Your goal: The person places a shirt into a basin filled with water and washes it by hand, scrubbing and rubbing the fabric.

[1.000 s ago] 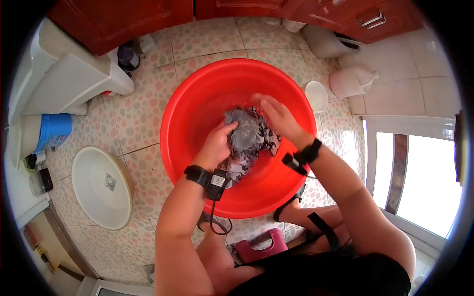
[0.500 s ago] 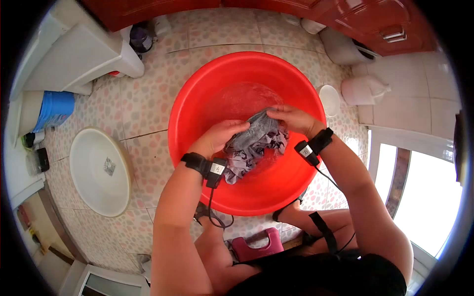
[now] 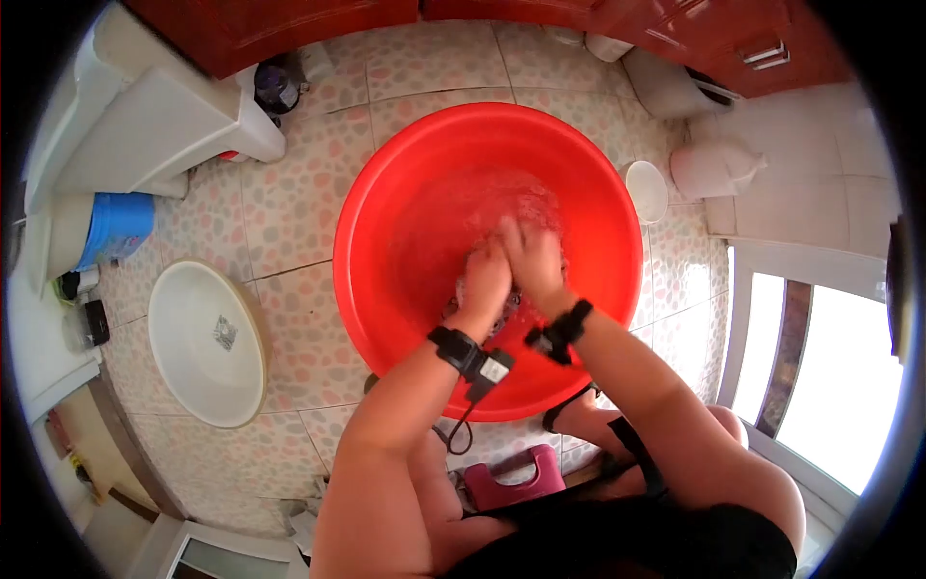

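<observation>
A large red basin (image 3: 386, 333) holds water with ripples and some foam. Both hands are down in it, side by side near the middle. My left hand (image 3: 485, 282) presses on a patterned grey cloth (image 3: 451, 307), its fingers closed and partly hidden. Beside it my right hand (image 3: 535, 262) is blurred by motion, over the cloth's right part, and its fingers cannot be made out clearly. Most of the cloth lies beneath the hands, with small bits showing around them.
A white basin (image 3: 198, 362) stands on the tiled floor at the left. A small white bowl (image 3: 646, 192) and a pale pink jug (image 3: 712, 168) are right of the red basin. A pink stool (image 3: 516, 480) is near my feet. Red cabinets (image 3: 289, 29) line the top.
Both hands have moved down and closer together. The cloth, earlier held spread between them, is now bunched and mostly hidden under them in the basin.
</observation>
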`<state>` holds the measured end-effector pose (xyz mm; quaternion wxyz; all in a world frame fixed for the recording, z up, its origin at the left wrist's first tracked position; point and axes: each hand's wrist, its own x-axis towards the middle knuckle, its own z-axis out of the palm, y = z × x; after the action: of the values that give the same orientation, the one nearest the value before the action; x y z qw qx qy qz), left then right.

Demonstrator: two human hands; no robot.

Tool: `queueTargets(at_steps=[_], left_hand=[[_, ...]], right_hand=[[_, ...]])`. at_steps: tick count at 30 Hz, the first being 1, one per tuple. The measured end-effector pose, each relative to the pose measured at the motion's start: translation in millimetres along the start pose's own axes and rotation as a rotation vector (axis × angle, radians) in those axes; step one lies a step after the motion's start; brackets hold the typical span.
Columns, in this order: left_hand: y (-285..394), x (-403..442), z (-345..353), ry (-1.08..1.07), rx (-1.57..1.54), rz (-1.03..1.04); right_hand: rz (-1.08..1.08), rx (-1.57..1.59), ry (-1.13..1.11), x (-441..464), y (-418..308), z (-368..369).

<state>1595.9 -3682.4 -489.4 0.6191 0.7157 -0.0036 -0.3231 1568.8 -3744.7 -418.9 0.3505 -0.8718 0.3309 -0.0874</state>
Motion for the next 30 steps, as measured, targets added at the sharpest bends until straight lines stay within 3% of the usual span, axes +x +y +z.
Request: queueTargets(at_steps=[2, 3, 4, 5, 6, 7, 8, 9, 10, 12, 13, 14, 16, 17, 18, 20, 21, 22, 24, 25, 26, 28, 30], left_hand=[[17.1, -4.9, -0.8, -0.063, -0.147, -0.006], [15.3, 7.6, -10.5, -0.172, -0.279, -0.175], [13.2, 16.1, -21.0, -0.279, -0.413, -0.348], [7.7, 16.6, -31.0, -0.373, -0.700, -0.488], [-16.9, 18.8, -17.9, -0.363, -0.695, -0.495], [-57.5, 26.5, 7.7, -0.277, -0.325, -0.038], [-81.0, 28.3, 21.5, -0.192, 0.047, 0.408], [-19.1, 6.2, 2.8, -0.297, -0.064, 0.001], [-0.5, 11.7, -7.2, -0.301, -0.079, 0.007], [20.1, 21.1, -24.8, -0.325, -0.472, -0.439], [32.6, 11.2, -33.9, -0.351, -0.586, -0.598], [33.1, 6.5, -28.0, -0.351, -0.572, -0.589], [45.5, -13.3, -4.3, -0.122, -0.332, -0.232], [58.2, -16.7, -12.0, -0.135, -0.179, -0.249], [58.1, -8.0, -19.5, -0.142, -0.193, -0.245], [51.7, 3.3, -32.6, -0.188, -0.455, -0.434], [49.6, -0.3, -24.7, -0.077, -0.509, -0.535], [48.5, -0.8, -17.4, -0.080, -0.500, -0.527], [43.5, -7.0, -2.5, 0.007, -0.337, -0.203], [45.9, -6.4, -8.1, -0.040, -0.319, -0.121], [36.7, 8.1, -22.6, -0.195, -0.081, -0.078], [39.4, 7.5, -26.6, -0.110, -0.489, -0.388], [31.7, -8.7, -8.3, 0.045, -0.110, -0.166]], right_hand=[[0.048, 0.005, 0.075, 14.2, 5.5, 0.0], [-0.153, -0.064, 0.027, 3.5, 20.3, 10.0], [-0.038, -0.084, -0.045, -6.7, -10.0, -0.1], [-0.103, -0.156, -0.053, -8.0, -9.8, -1.7], [-0.162, -0.219, -0.058, -10.6, -8.7, -2.5], [-0.155, -0.205, -0.056, 0.2, -7.4, -1.6], [0.008, -0.084, -0.055, 19.5, -3.4, -3.1], [0.167, 0.026, -0.052, 30.2, -0.7, -8.0], [0.160, 0.012, -0.047, 24.0, -10.8, -11.6], [-0.001, 0.149, -0.057, -3.6, -38.7, -11.8], [0.022, 0.093, -0.108, -4.2, -22.1, -2.6], [0.018, 0.106, -0.098, 9.7, -4.6, 5.1], [0.029, 0.003, -0.008, 39.2, 10.4, 3.3], [0.094, -0.002, 0.009, 32.0, 6.6, 3.4], [-0.012, 0.056, 0.012, 19.8, 13.6, 12.7], [0.029, 0.088, -0.122, -2.8, -20.8, -0.4], [-0.029, 0.054, -0.152, 2.5, -19.1, -4.3], [-0.031, 0.062, -0.142, 15.4, -13.1, -1.6], [0.096, 0.014, -0.008, 33.1, 6.5, 2.9], [0.036, 0.055, 0.013, 23.8, 0.7, 4.3], [0.070, 0.091, -0.080, 12.3, -6.2, 5.6], [-0.005, 0.093, -0.171, 1.0, -10.7, 3.1], [0.073, 0.069, -0.131, 25.4, 1.6, 7.6]])
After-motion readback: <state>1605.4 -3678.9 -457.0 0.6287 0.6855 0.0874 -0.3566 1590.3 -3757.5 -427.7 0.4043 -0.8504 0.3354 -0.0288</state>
